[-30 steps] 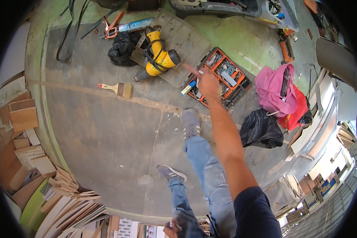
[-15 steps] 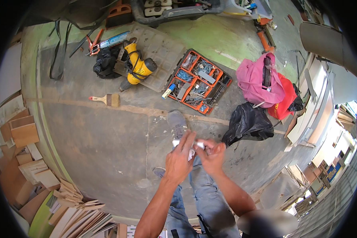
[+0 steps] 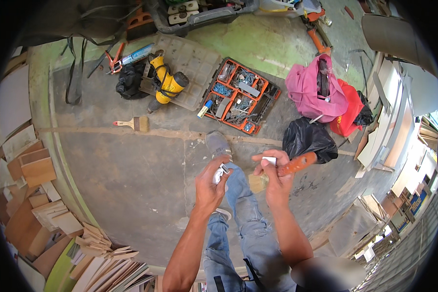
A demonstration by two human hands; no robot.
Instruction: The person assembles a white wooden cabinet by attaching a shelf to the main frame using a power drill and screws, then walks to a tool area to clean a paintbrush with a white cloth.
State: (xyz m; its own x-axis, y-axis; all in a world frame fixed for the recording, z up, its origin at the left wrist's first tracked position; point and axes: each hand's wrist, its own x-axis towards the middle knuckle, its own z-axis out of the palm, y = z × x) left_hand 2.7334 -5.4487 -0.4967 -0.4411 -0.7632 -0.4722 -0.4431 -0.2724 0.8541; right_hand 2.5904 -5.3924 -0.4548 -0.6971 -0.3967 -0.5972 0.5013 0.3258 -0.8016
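My left hand is closed around a small white piece with a dark rectangular opening, its fingertips pinching the edges. In my right hand, a small white block is pinched between thumb and fingers. A brush with an orange handle also passes through this hand; pale bristles show on its other side, and the middle is hidden. The hands are apart, above my jeans and shoe. What the white pieces are, I cannot tell.
Ahead lie an orange-trimmed organizer of screws and fittings, a yellow power tool and a paintbrush. Right are pink, red and black bags. Wood offcuts are piled left; a toolbox stands at the far side.
My hands have moved apart from being together over the white pieces. The orange-handled brush now shows at my right hand. The view has shifted slightly.
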